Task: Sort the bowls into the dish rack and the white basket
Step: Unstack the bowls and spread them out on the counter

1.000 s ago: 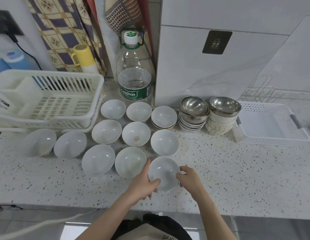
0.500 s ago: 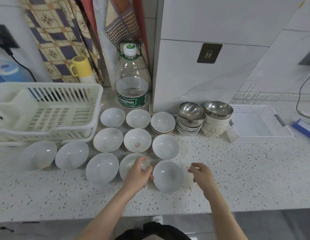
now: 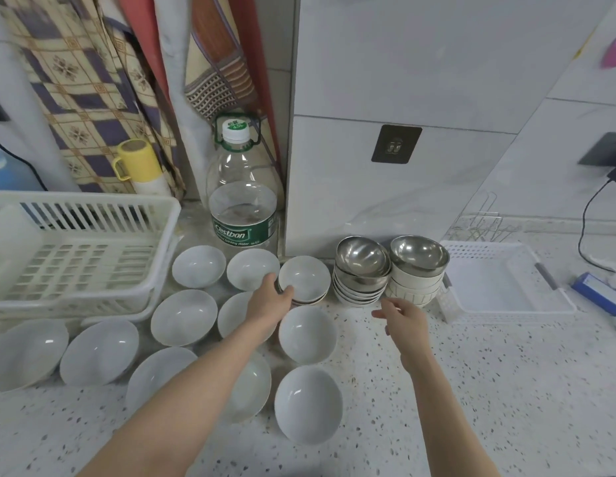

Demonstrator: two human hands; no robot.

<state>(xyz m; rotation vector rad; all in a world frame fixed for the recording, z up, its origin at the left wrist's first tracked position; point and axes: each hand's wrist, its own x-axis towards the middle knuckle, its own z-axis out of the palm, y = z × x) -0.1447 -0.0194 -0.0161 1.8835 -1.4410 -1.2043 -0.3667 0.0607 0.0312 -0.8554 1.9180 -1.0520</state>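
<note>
- Left hand (image 3: pixel 270 302): fingers gripping the rim of the small white ceramic bowl stack (image 3: pixel 305 281), just left of the stacked steel bowls (image 3: pixel 362 270).
- Right hand (image 3: pixel 401 316): spread, empty, beside those steel bowls.
- Risk: a one-sided rim grip may tip or separate the stack.

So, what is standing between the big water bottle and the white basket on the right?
In the head view, two stacks of bowls, each topped with a steel bowl, stand between the water bottle and the white basket.
</note>
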